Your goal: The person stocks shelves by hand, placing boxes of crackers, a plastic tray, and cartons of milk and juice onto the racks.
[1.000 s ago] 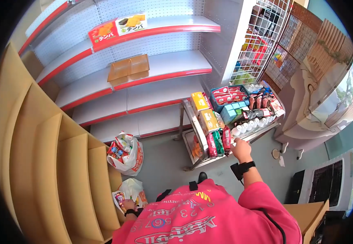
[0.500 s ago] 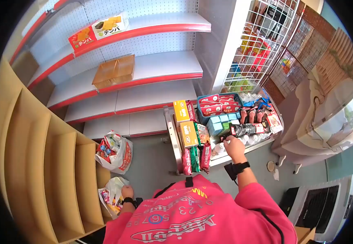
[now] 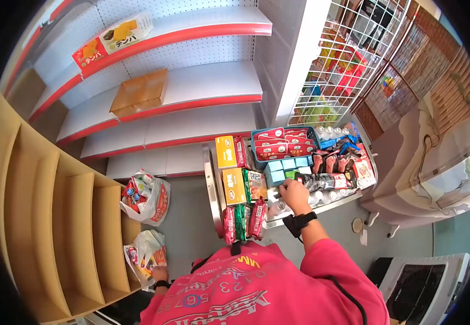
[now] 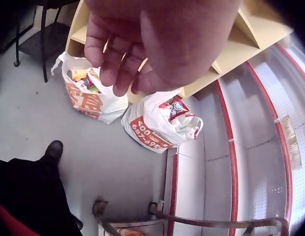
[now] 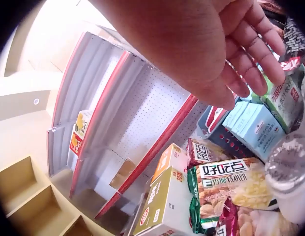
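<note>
My right hand (image 3: pixel 295 196) hovers over the cart (image 3: pixel 213 203), by the bottles and the black packet (image 3: pixel 327 182). In the right wrist view the fingers of the hand (image 5: pixel 216 54) hang loosely bent with nothing in them, above light-blue cartons (image 5: pixel 254 129) and a nut snack bag (image 5: pixel 226 184). My left hand (image 3: pixel 160 273) is low, beside a white plastic bag (image 3: pixel 147 252) of packets. The left wrist view shows that hand (image 4: pixel 157 44) empty, its fingers relaxed, in front of two filled bags, one nearer (image 4: pixel 147 123).
Shelves with red edges (image 3: pixel 202 103) carry a brown tray (image 3: pixel 140 93) and two snack boxes (image 3: pixel 121 35). Tan empty-looking shelving (image 3: pixel 78 227) stands at the left. White grid panel (image 3: pixel 335 70) behind the cart; grey appliance (image 3: pixel 424 287) at lower right.
The head view has shifted, so the cart appears further left and larger. My right hand has moved from the cart's near edge to above the goods. The left hand stays near the bag.
</note>
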A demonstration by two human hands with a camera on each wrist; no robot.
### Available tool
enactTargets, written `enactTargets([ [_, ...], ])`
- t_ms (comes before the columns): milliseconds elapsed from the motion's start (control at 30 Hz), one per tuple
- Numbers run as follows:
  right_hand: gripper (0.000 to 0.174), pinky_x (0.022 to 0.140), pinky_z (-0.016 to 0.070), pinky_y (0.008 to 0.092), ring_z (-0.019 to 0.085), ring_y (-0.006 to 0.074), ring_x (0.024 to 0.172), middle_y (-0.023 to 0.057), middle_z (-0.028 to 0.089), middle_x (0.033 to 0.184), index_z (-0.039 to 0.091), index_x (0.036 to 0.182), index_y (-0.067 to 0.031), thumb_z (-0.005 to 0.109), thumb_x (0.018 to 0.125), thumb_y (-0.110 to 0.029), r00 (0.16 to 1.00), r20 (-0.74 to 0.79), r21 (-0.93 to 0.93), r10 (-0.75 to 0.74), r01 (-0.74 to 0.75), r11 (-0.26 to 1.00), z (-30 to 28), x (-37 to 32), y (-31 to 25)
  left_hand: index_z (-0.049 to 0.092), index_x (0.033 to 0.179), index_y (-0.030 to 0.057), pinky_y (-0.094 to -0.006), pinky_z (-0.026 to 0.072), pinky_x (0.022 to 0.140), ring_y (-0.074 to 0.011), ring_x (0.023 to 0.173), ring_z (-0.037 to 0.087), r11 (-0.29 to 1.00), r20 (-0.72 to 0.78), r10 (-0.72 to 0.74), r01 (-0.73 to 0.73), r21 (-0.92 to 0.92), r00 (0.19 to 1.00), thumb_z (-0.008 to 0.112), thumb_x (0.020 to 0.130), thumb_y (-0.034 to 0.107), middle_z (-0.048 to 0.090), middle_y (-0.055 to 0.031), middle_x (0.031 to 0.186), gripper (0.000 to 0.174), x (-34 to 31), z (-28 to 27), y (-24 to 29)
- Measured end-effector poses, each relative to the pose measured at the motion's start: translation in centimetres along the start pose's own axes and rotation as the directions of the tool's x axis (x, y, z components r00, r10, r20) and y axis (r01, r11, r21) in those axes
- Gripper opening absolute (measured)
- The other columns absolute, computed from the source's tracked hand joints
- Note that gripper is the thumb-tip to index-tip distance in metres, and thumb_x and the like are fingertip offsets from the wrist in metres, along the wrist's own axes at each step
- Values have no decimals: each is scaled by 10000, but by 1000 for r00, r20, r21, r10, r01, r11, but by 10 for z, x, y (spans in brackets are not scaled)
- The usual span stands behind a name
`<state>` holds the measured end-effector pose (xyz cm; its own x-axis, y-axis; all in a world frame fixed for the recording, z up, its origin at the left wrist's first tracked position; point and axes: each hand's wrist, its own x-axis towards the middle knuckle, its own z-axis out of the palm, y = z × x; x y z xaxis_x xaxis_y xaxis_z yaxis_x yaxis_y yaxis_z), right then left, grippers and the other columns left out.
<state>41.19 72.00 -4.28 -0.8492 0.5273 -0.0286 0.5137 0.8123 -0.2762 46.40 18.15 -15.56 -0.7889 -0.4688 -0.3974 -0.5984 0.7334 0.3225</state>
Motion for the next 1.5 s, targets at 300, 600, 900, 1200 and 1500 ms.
enactTargets([
  [300,250,661,509,416,629,315,750,140,651,804,656,877,-92,650,699,-267,994,35,-28,99,-98,995,4,11,37,629,729,-45,-416,487,562,-343,572,609,969,-215,244,-249,7,946,501,773,190,607,-233,663,271,68,43,-41],
  [600,182,677,510,418,630,313,785,153,644,832,644,853,-91,597,718,-203,977,-54,-53,208,-211,976,-15,11,79,609,736,-48,-427,460,622,-376,675,602,953,-130,287,-296,-64,949,586,808,326,609,-226,701,382,58,17,6],
  [900,268,715,495,403,614,320,818,152,642,842,667,893,-92,675,649,-201,986,-58,151,156,-145,978,-18,25,72,618,725,-10,-306,456,437,-189,458,575,972,-131,231,-233,-2,964,493,796,180,609,-126,576,238,108,54,-69],
  [1200,410,799,446,413,521,288,1002,104,540,1084,546,1064,-89,604,660,-48,914,14,-71,-406,406,911,27,68,8,630,765,-22,-432,477,646,-377,717,607,987,-116,133,-142,-78,984,526,761,175,613,-220,728,223,76,32,-31],
  [1500,324,783,425,395,488,270,993,112,494,1016,507,1015,-72,587,701,-87,849,48,-299,-526,514,804,33,79,2,635,807,-16,-469,473,700,-402,763,604,996,-160,84,-84,8,984,514,756,183,612,-249,796,238,41,27,-34],
])
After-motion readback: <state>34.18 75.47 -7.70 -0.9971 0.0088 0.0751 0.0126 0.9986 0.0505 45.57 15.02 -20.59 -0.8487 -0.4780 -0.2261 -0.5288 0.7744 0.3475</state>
